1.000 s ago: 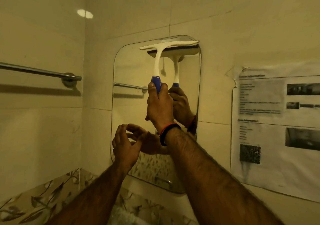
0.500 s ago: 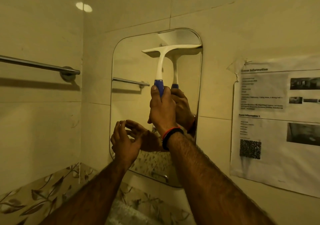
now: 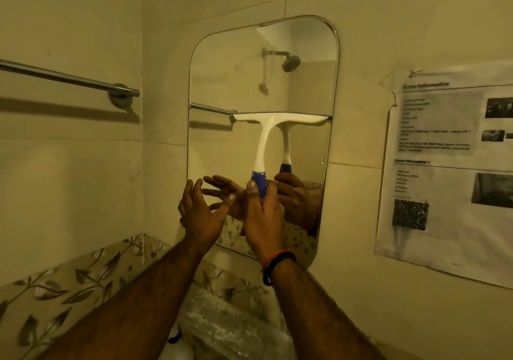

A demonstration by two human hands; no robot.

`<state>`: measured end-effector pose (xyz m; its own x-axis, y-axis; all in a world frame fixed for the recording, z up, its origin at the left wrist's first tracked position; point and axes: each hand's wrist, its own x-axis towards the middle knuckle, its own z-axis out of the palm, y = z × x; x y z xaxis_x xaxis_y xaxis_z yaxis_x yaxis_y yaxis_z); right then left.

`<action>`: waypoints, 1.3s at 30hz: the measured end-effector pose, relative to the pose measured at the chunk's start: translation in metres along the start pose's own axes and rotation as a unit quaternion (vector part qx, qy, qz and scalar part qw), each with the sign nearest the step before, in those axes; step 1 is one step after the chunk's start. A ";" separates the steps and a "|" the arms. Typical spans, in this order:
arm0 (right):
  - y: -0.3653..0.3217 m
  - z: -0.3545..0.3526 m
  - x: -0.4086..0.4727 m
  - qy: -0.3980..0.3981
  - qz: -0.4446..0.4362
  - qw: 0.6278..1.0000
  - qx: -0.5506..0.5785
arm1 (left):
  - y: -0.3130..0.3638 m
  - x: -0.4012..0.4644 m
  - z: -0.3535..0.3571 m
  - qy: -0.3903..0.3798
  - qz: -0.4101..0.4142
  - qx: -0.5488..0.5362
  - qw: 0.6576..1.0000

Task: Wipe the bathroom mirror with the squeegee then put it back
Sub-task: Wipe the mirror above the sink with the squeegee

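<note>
The squeegee (image 3: 263, 143), white with a blue grip, stands upright with its wide blade pressed level against the right half of the mirror (image 3: 222, 87), a tall rounded-corner pane fixed to the tiled wall, about midway up the glass.

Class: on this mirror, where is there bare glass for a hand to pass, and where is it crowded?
Free: the glass of the mirror above the squeegee blade, up to the top rim. Crowded: below the blade, where the right hand holds the grip and the left hand hovers.
</note>
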<state>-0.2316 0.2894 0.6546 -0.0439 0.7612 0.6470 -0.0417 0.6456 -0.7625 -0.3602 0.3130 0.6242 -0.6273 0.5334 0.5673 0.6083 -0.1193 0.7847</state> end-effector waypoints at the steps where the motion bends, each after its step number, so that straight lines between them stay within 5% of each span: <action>1: 0.005 0.001 -0.007 0.001 0.007 1.000 0.003 | -0.002 -0.001 -0.001 -0.002 -0.002 -0.002 1.000; 39: 0.081 -0.006 -0.161 -0.016 0.173 0.985 0.006 | -0.051 -0.082 -0.012 -0.052 -0.046 0.017 0.997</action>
<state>-0.2218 0.2191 0.4886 -0.0882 0.9333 0.3481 -0.0302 0.3468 -0.9375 -0.3451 0.2653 0.5403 -0.6291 0.6247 0.4625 0.5669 -0.0383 0.8229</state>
